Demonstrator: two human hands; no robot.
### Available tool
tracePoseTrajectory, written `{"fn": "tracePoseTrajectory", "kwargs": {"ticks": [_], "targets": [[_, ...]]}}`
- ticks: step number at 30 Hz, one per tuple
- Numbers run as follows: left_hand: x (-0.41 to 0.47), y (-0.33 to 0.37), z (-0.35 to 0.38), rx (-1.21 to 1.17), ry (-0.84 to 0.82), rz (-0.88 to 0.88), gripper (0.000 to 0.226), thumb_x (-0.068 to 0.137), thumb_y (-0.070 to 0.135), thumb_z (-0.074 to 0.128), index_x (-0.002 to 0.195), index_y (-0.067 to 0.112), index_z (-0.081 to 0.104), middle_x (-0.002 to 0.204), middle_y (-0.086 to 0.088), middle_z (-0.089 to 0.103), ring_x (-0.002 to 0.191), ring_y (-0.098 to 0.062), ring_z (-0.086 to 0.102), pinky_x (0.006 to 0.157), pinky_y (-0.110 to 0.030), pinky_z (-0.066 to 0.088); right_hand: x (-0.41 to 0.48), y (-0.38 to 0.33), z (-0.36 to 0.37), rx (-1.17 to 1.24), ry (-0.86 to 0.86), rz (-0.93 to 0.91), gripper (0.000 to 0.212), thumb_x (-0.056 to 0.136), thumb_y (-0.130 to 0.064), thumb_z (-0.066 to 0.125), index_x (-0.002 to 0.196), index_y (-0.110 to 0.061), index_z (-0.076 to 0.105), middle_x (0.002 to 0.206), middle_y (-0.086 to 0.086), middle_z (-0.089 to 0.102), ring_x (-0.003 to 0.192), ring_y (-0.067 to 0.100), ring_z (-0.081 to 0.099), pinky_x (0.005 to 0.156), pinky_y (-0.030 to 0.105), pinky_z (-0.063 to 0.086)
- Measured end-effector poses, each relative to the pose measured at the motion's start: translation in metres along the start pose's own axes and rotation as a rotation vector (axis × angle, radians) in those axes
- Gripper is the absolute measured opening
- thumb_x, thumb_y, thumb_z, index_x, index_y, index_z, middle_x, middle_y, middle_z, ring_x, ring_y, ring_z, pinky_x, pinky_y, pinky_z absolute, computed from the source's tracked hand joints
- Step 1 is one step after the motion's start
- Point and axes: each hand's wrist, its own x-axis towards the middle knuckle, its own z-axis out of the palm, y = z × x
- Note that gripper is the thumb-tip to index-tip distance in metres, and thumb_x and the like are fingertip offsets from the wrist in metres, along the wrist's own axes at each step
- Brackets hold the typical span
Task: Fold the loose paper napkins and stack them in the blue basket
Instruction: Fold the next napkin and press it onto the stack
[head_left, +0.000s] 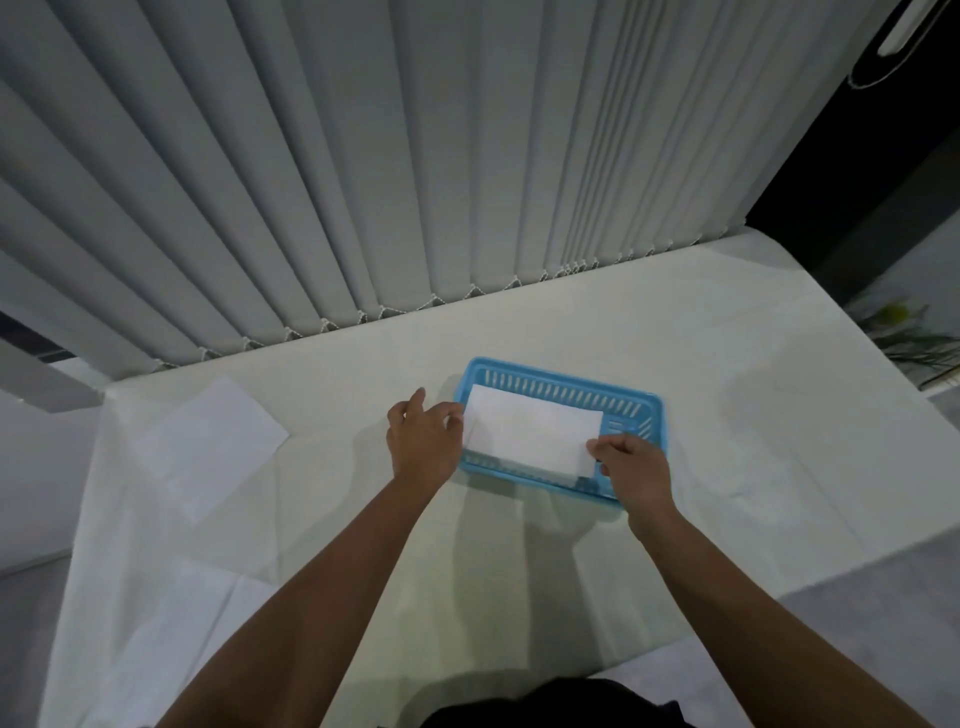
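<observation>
A blue slotted basket (582, 383) stands on the white table, right of centre. A folded white napkin (532, 429) lies flat over the basket's opening. My left hand (422, 441) pinches the napkin's left edge at the basket's left rim. My right hand (631, 467) pinches its near right corner over the basket's front right. Loose unfolded white napkins (208, 441) lie flat at the far left of the table.
The table (727, 467) is covered in a white cloth. Grey vertical blinds (363, 182) hang right behind its far edge. A plant (904, 332) stands off the right side. More white paper (171, 639) lies at the near left.
</observation>
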Motion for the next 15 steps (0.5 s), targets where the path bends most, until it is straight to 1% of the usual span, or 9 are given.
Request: {"fn": "tracePoseTrajectory", "kwargs": {"ticks": [3, 6, 8, 10, 13, 15], "targets": [[0.003, 0.000, 0.005, 0.020, -0.017, 0.002, 0.033, 0.099, 0.029, 0.037, 0.118, 0.034, 0.063, 0.156, -0.005, 0.027, 0.139, -0.028, 0.021, 0.111, -0.041, 0.028, 0.002, 0.001, 0.002, 0.011, 0.001, -0.008, 0.014, 0.082, -0.016, 0.071, 0.068, -0.018, 0.066, 0.070, -0.003, 0.064, 0.063, 0.009, 0.056, 0.063, 0.024, 0.043], [0.007, -0.005, 0.007, 0.066, -0.014, 0.020, 0.038, 0.099, 0.022, 0.036, 0.124, 0.036, 0.061, 0.157, -0.007, 0.025, 0.138, -0.029, 0.022, 0.110, -0.036, 0.028, 0.002, 0.002, 0.005, 0.034, 0.002, 0.010, 0.011, 0.083, -0.016, 0.070, 0.072, -0.016, 0.067, 0.075, -0.001, 0.065, 0.068, 0.013, 0.057, 0.069, 0.028, 0.046], [0.008, -0.009, 0.004, 0.020, -0.056, -0.008, 0.040, 0.098, 0.021, 0.036, 0.126, 0.039, 0.059, 0.156, -0.006, 0.024, 0.139, -0.027, 0.018, 0.113, -0.038, 0.027, 0.001, 0.002, 0.008, 0.056, 0.005, 0.019, 0.010, 0.083, -0.016, 0.070, 0.073, -0.015, 0.067, 0.076, 0.000, 0.066, 0.071, 0.016, 0.058, 0.074, 0.032, 0.049], [0.012, -0.012, 0.002, -0.030, -0.095, -0.024, 0.042, 0.097, 0.020, 0.035, 0.127, 0.040, 0.057, 0.155, -0.004, 0.024, 0.142, -0.025, 0.013, 0.115, -0.042, 0.025, 0.001, 0.002, 0.011, 0.060, 0.007, 0.020, 0.011, 0.083, -0.016, 0.070, 0.073, -0.016, 0.067, 0.076, -0.002, 0.067, 0.071, 0.016, 0.059, 0.075, 0.032, 0.049], [0.018, -0.016, 0.004, 0.011, -0.104, -0.029, 0.049, 0.100, 0.014, 0.024, 0.129, 0.040, 0.053, 0.156, 0.001, 0.030, 0.146, -0.020, 0.011, 0.117, -0.033, 0.018, 0.002, 0.001, 0.014, 0.053, 0.008, 0.023, 0.008, 0.084, -0.018, 0.069, 0.077, -0.015, 0.068, 0.075, -0.003, 0.066, 0.072, 0.016, 0.058, 0.075, 0.034, 0.050], [0.022, -0.017, 0.005, 0.030, -0.103, -0.051, 0.049, 0.100, 0.013, 0.023, 0.127, 0.042, 0.053, 0.157, 0.000, 0.028, 0.146, -0.020, 0.010, 0.117, -0.032, 0.017, 0.003, 0.001, 0.015, 0.051, 0.012, 0.029, 0.006, 0.084, -0.019, 0.068, 0.080, -0.014, 0.069, 0.077, -0.002, 0.066, 0.074, 0.017, 0.058, 0.077, 0.036, 0.050]]}}
